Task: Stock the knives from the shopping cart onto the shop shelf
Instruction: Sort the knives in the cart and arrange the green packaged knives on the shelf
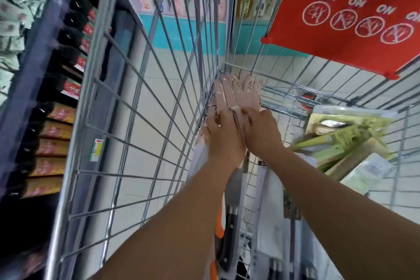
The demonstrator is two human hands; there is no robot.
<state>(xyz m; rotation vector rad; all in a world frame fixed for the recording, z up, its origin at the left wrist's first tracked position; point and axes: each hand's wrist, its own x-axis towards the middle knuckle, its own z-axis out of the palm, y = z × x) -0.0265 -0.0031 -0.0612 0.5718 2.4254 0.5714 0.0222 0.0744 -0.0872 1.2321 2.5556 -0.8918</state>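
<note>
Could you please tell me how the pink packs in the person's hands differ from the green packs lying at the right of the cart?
The pink packs are pale pink; the green packs are olive green. The pink packs are gripped as a bunch by the left hand and right hand against the cart's wire side; the green packs lie loose, untouched, in a slanted pile. Both are flat carded packs inside the cart.

Shop aisle: a wire shopping cart (141, 88) is standing on tiled floor (156, 107), and shelves (29, 88) are holding rows of packaged goods (56, 129).
</note>
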